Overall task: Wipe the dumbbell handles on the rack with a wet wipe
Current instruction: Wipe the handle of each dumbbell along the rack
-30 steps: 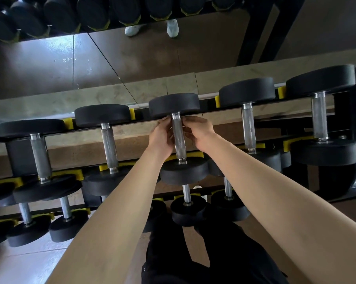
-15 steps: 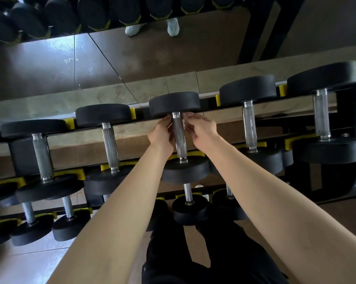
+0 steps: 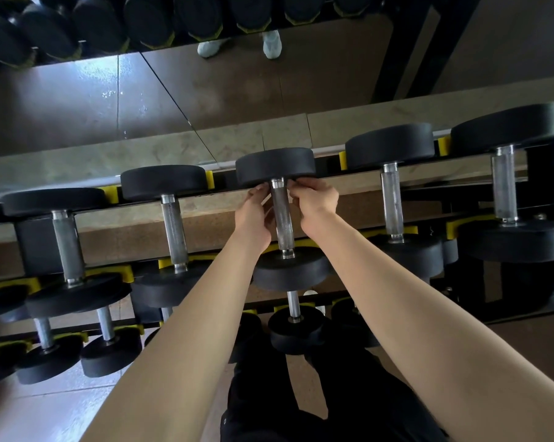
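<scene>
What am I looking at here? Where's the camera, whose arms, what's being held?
No machine: a person's two bare arms, filmed by one wide-angle camera on their head, looking forward and down. In front is a dumbbell rack with black dumbbells in yellow cradles; smaller dumbbells sit below. The left hand and right hand flank the middle dumbbell's handle, fingertips at its far end by the plate. No wipe is visible, and whether they grip is unclear. Above is a wall mirror.

Dim, sharp wide-angle view, bowed at edges; window glare on the glossy floor (image 3: 103,81)
</scene>
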### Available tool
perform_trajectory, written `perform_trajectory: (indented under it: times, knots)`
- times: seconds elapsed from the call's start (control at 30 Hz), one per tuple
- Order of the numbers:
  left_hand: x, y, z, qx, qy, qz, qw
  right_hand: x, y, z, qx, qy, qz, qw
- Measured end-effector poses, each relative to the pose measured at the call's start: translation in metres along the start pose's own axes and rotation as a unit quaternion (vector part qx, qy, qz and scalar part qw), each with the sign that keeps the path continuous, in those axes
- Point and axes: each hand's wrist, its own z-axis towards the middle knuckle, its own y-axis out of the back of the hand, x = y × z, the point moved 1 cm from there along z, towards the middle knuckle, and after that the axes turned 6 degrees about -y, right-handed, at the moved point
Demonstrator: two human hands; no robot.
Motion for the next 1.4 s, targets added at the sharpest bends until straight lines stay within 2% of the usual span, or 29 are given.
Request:
perform_trajectory:
  times: [0.17, 0.3, 0.4, 0.57, 0.67, 0.77, 1.0, 1.1, 1.23, 1.4]
  knots:
    - [0.001, 0.012, -0.006, 0.037, -0.070, 0.045, 0.996, 0.003, 0.001, 0.019, 0.101, -0.064, -0.041, 0.992]
    - [0.004, 0.012, -0.006, 0.020, -0.081, 0.095, 0.992, 0.013, 0.008, 0.024, 0.168, -0.025, -0.125, 0.978]
    - [0.005, 0.009, -0.003, 0.023, -0.058, 0.131, 0.989, 0.017, 0.024, 0.019, 0.202, -0.008, -0.132, 0.970]
    - [0.005, 0.018, 0.000, 0.044, -0.036, 0.153, 0.987, 0.003, 0.036, 0.016, 0.180, -0.020, -0.129, 0.975]
    - [0.008, 0.032, -0.004, 0.053, -0.040, 0.144, 0.987, -0.002, 0.023, 0.018, 0.148, -0.014, -0.172, 0.974]
    - [0.012, 0.041, -0.009, 0.047, -0.030, 0.137, 0.989, -0.005, 0.022, 0.019, 0.151, -0.013, -0.216, 0.965]
    - [0.011, 0.038, -0.015, 0.063, -0.015, 0.225, 0.972, -0.006, 0.051, 0.016, 0.152, 0.011, -0.290, 0.945]
    - [0.010, 0.051, -0.019, 0.067, -0.022, 0.263, 0.962, -0.013, 0.038, 0.014, 0.135, 0.029, -0.346, 0.928]
    - [0.016, 0.064, -0.022, 0.082, -0.025, 0.298, 0.951, -0.022, 0.037, 0.015, 0.143, 0.003, -0.409, 0.901]
    - [0.027, 0.059, -0.016, 0.099, -0.038, 0.417, 0.903, -0.018, 0.068, 0.005, 0.174, 0.026, -0.499, 0.848]
